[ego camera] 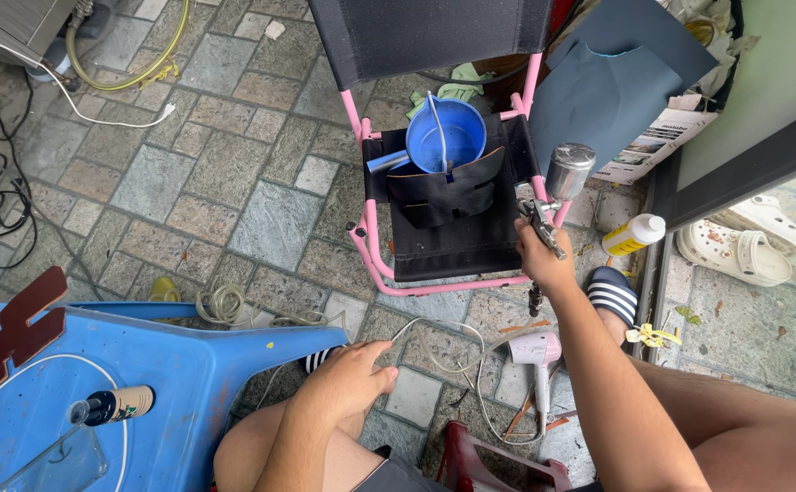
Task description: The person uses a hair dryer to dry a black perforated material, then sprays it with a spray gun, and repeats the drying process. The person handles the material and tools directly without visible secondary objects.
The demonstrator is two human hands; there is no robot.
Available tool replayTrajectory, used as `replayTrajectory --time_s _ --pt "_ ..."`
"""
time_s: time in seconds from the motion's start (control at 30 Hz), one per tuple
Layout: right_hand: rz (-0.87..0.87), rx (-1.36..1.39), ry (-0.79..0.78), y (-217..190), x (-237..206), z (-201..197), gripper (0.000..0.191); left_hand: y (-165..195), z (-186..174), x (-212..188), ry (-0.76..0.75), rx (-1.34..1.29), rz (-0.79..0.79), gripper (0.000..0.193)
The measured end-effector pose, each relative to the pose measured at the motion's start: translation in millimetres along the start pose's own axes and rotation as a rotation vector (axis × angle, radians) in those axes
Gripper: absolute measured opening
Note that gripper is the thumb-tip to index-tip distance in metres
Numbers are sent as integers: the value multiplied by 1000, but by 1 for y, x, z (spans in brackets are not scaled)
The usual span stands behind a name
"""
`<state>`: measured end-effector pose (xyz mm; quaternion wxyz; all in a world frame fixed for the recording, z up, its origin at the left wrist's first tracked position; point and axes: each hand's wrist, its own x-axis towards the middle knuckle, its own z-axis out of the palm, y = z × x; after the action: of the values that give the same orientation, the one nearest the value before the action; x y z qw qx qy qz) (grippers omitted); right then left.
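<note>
A folding chair (443, 210) in the middle has a pink frame and black fabric; on it sits a bright blue bucket (446, 135) behind a black leather piece (441, 189) edged in tan. The spray gun (557, 187) carries a silver metal cup. Near left, a blue plastic table (188, 364) bears a reddish-brown shape (10, 333) and a dark bottle (111, 405) with a cream label. At right are a yellow bottle (633, 235) with a white cap, a navy sandal (611, 293) striped white, a pale pink hairdryer (538, 357), and grey-green stone paving (234, 173).
</note>
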<state>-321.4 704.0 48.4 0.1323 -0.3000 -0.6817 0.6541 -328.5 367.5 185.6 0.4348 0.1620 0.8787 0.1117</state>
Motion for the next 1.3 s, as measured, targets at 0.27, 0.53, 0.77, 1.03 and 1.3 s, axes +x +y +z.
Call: replayTrajectory --time_s 0.27,0.53,0.77,1.03,1.3 --pt "173 167 -60 2 8 -13 36 1 1 2 -5 10 -9 61" --pt "-119 -145 108 6 8 -18 35 1 3 3 -10 11 -15 61" --pt "94 -36 -171 3 -5 -18 46 6 2 3 -8 10 -22 60" --pt "130 60 -136 13 -2 -24 42 4 3 2 -6 10 -15 60" --pt "-223 -178 107 17 6 -34 37 2 6 5 12 34 6 60"
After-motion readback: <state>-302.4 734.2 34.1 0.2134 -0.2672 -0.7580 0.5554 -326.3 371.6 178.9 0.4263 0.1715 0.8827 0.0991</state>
